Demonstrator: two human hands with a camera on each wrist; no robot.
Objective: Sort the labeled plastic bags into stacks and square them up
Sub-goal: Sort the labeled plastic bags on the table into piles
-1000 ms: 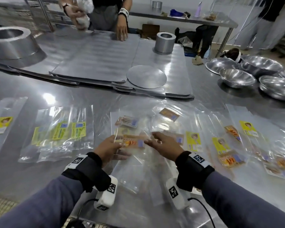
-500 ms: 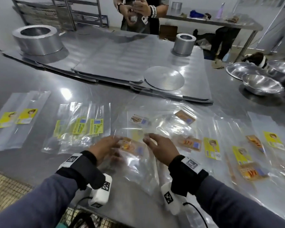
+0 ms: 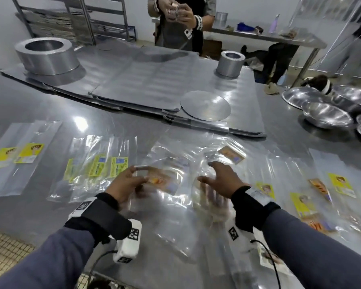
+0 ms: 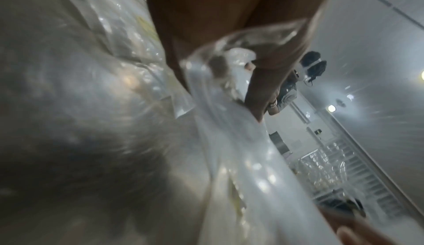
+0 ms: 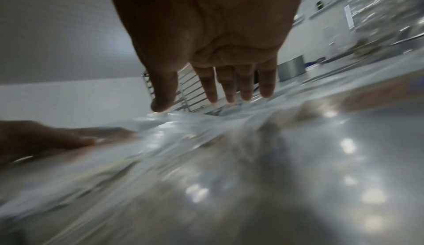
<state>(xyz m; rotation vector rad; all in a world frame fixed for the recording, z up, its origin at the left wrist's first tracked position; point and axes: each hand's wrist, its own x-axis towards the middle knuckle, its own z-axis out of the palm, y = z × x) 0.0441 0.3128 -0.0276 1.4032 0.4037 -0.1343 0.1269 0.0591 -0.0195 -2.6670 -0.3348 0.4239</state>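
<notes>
Left hand is pinching an orange-labelled clear plastic bag at table centre; right hand is hovering spread, empty, at 3 o'clock. Slick film is risking slippage, skewing the stack.

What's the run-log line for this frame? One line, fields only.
phase: sorting | left hand: grips orange-label bag | right hand: open over loose bags | green-label stack: on table, left
</notes>
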